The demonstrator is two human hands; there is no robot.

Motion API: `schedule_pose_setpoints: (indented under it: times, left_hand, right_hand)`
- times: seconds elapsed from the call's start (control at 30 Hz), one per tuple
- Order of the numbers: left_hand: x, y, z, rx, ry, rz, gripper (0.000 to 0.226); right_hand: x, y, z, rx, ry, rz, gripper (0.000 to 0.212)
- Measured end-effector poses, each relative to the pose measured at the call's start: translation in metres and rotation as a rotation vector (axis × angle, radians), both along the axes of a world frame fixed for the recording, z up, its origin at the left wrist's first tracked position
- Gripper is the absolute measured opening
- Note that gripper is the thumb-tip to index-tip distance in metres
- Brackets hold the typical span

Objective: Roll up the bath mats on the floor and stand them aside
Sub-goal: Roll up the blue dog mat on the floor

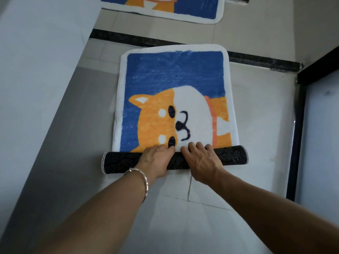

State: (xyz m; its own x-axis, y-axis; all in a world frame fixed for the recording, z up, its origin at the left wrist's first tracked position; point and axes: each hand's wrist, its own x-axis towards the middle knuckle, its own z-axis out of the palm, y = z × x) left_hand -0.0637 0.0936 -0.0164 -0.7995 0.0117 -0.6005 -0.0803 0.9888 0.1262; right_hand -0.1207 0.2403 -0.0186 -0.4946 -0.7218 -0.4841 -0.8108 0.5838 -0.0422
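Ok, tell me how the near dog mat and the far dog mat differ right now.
The near mat is partly rolled, its dark dotted backing showing at the roll; the far mat lies flat with no roll visible. Both hands, left hand and right hand, press on the near mat's roll; nothing touches the far mat. The near mat is fully in view; the far one is cut off by the frame's top. Both show an orange dog on blue with a white border.

Ahead of the roll [117, 162], the flat bath mat [174, 76] is lying unobstructed up to the dark threshold strip [128, 38]. A pale wall [36, 70] is crowding the left side, leaving a narrow band of floor [88, 110]. A dark frame [297, 136] is bounding the right, with wider floor open there. A second mat [192, 13] is lying beyond the strip.
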Motion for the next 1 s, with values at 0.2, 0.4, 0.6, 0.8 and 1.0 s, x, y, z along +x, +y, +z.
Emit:
schedule_pose_setpoints:
  times: [0.2,0.4,0.6,0.8,1.0]
  left_hand:
    - [0.011,0.007,0.0,-0.099,0.172,-0.052,0.057]
    - [0.0,0.006,-0.007,-0.102,0.084,-0.03,0.049]
    - [0.006,0.013,0.0,-0.129,0.116,0.037,0.053]
    - [0.004,0.007,-0.003,-0.084,0.03,0.047,0.062]
    - [-0.009,0.002,0.002,0.081,-0.136,0.091,0.052]
  right_hand:
    - [-0.01,-0.005,0.0,0.036,-0.014,0.012,0.039]
    - [-0.003,-0.002,0.0,0.021,0.052,0.032,0.047]
    - [-0.008,-0.003,-0.002,0.056,0.038,0.045,0.046]
    - [-0.018,-0.012,-0.002,0.098,-0.088,0.036,0.044]
    - [-0.006,-0.004,-0.002,0.007,0.042,0.074,0.049]
